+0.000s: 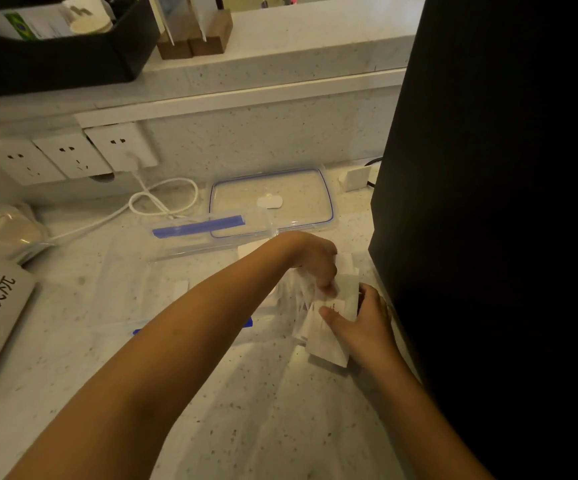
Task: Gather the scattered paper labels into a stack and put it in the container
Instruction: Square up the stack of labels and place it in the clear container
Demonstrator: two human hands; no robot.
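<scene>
Both hands, left hand (318, 263) and right hand (360, 320), pinch the paper labels (336, 306); the container (211, 233) (probably open) sits up-left, nearer the left.

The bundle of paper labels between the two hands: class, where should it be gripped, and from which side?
Pinch the paper labels across their long edges, fingers coming from above on both sides: the sheets lie fanned and loose on the countertop, so squeezing sideways squares them.

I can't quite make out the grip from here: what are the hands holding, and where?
Both hold the paper labels: the right hand grips the bunch's near-right edge, and the left hand pinches its top from above.
</scene>
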